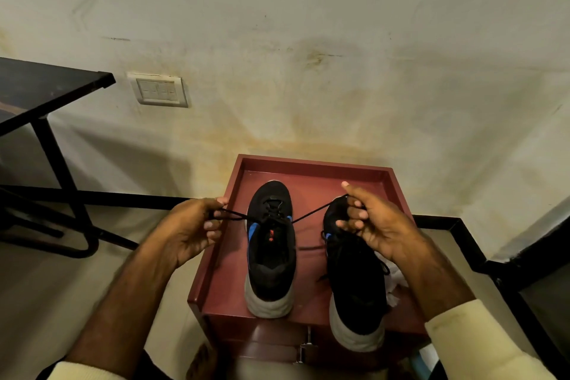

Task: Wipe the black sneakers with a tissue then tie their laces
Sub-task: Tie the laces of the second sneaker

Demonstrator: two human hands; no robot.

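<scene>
Small red-brown bench [314, 163] with a raised rim, set against a stained pale wall [308, 40]. Two black sneakers on its top, side by side, toes toward the far edge, heels toward the near edge.

Left-side sneaker [268, 256]: black upper, blue trim at the tongue, an orange mark inside, pale grey sole. Heel sits at the near edge. Lace [234, 216] of this shoe is drawn out to both sides, one strand left and one right, both off the shoe and taut.

Right-side sneaker [354, 281]: same make, close to the right rim. Heel overhangs the near edge. Its laces lie loose over the upper.

Left hand [191, 228]: just outside the left rim, palm toward the shoe. Grip narrow, fingers curled, pinching the end of the left strand.

Right hand [379, 225]: above the toe of the right-side sneaker, hiding part of it. Grip narrow on the right strand, which runs up from the left-side sneaker's eyelets into the fingers. One finger points straight toward the far edge, the rest curled in.

Tissue [393, 284]: white, crumpled, on the bench top by the right rim, beside the right-side sneaker and partly under the right wrist. Neither hand touches it.

Cream sleeves [462, 327] pushed back on both forearms.

Surroundings: dark table [46, 86] on black legs at far left; white switch plate [160, 91] on the wall beside it; black frame [524, 271] at right; pale floor [61, 287].
</scene>
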